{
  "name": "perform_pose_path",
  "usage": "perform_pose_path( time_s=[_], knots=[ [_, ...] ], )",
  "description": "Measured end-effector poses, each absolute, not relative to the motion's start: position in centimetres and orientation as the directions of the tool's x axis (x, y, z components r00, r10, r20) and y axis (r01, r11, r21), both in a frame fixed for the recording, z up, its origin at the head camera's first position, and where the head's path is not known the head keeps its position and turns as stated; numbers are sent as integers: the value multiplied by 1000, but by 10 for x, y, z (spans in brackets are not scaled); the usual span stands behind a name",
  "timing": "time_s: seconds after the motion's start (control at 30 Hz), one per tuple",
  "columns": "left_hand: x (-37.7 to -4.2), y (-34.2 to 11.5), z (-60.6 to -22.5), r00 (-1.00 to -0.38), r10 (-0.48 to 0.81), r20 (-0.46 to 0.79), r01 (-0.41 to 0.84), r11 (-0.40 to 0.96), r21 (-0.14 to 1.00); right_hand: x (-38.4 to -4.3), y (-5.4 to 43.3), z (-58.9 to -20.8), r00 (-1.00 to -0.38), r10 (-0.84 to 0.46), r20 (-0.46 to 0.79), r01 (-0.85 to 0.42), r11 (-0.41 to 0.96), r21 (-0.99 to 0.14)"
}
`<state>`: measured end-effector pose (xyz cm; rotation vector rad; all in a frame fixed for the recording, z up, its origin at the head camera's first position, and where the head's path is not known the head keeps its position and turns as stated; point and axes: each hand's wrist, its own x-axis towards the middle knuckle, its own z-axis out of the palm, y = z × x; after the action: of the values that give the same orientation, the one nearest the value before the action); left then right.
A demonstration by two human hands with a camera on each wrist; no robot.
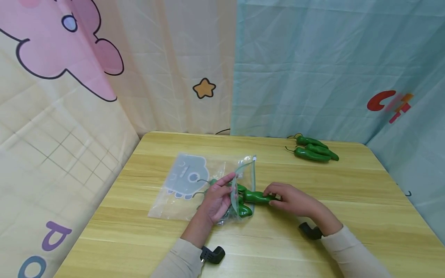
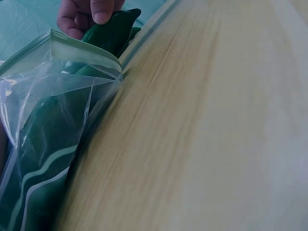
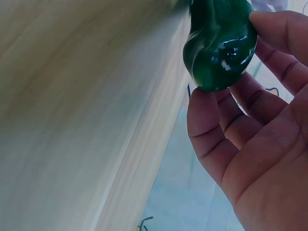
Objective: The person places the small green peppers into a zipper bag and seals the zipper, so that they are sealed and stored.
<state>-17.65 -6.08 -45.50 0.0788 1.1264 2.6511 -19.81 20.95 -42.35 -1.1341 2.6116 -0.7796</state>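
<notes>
My right hand (image 1: 290,199) grips a long green chili pepper (image 1: 257,197) near its tip, thumb on one side and fingers on the other. The pepper's other end lies inside the mouth of a clear zip bag (image 1: 222,166). My left hand (image 1: 216,202) holds the near film of this bag close to its opening, which gapes toward the right hand. More green peppers (image 1: 245,211) lie inside, their stems pointing left, partly hidden by the left hand. In the right wrist view, the held pepper's rounded tip (image 3: 221,60) shows between thumb and fingertips.
Several green peppers (image 1: 313,154) lie together at the table's back right. The wooden table (image 1: 347,185) backs onto printed cloth curtains (image 1: 295,69). A grey cartoon print (image 1: 187,175) marks the bag's left part. Each wrist wears a small black camera mount (image 1: 213,255).
</notes>
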Motion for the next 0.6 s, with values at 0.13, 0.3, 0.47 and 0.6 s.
perform_pose_path(
  time_s=[0.13, 0.3, 0.47, 0.6],
  knots=[
    [-176, -61, -454, -964, 256, -65, -223, -658, 719, -200, 206, -424, -689, -724, 28, -621, 570, -539],
    [-176, -61, -454, -963, 259, -71, -229, -657, 718, -201, 202, -425, -689, -724, 21, -617, 572, -540],
    [-176, -62, -455, -962, 269, -50, -221, -658, 720, -204, 198, -426, -686, -727, 24, -617, 564, -548],
    [-176, -62, -455, -961, 272, -42, -219, -663, 716, -205, 194, -427, -682, -731, 30, -622, 557, -551]
  ],
)
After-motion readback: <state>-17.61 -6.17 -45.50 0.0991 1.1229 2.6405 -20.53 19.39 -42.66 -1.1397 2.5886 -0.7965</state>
